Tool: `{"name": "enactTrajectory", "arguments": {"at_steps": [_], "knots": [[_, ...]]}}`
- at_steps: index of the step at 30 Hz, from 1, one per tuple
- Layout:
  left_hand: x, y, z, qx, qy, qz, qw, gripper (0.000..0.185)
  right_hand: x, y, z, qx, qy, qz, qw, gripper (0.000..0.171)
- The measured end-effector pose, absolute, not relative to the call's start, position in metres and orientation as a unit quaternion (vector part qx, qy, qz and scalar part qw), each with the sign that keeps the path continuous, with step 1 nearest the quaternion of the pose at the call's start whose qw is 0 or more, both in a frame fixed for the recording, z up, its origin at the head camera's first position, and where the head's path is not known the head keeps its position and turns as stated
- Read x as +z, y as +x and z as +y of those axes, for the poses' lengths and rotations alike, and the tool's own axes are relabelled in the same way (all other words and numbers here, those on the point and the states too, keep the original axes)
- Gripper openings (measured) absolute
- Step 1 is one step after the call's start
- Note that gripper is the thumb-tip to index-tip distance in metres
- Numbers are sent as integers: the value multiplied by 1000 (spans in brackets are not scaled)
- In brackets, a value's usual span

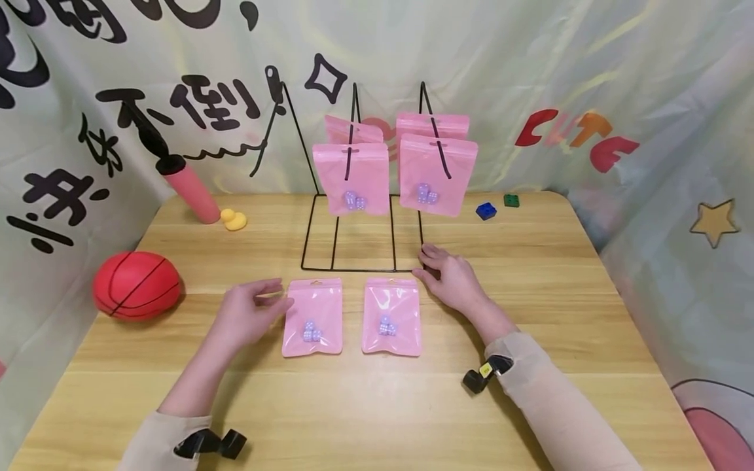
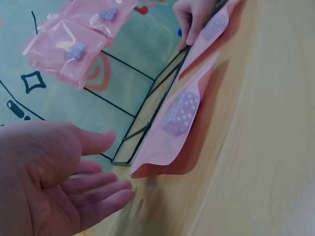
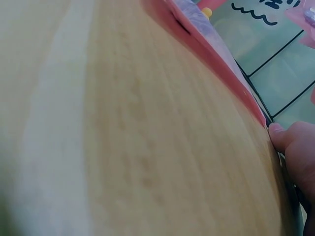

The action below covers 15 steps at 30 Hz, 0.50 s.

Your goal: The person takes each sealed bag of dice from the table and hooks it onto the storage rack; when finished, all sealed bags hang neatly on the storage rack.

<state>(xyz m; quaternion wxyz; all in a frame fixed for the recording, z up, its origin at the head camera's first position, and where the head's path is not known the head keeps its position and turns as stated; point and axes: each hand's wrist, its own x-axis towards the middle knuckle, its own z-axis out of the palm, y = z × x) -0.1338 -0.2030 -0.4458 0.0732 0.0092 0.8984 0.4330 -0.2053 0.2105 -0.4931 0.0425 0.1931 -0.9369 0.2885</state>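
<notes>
Pink pouch (image 1: 312, 318) beside relaxed, empty left hand (image 1: 247, 313); right hand (image 1: 450, 278) flat on wire rack (image 1: 359, 269).

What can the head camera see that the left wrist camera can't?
Only the head view shows the red ball, the yellow duck, the blue block and the green block.

Only the left wrist view shows the left hand from the palm side, fingers straight and holding nothing.

Both show the pink bags lying flat on the table, the black wire rack, and the right hand touching its base.
</notes>
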Motion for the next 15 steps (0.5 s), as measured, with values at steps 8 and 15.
{"name": "enactTrajectory", "arguments": {"at_steps": [8,15], "knots": [[-445,-127,-196,476,-80,863,147,60,-493,-205,209,287,191,-938,38,50],[-450,-129,-187,468,-97,862,169,59,-495,-205,211,289,191,-937,44,50]]}}
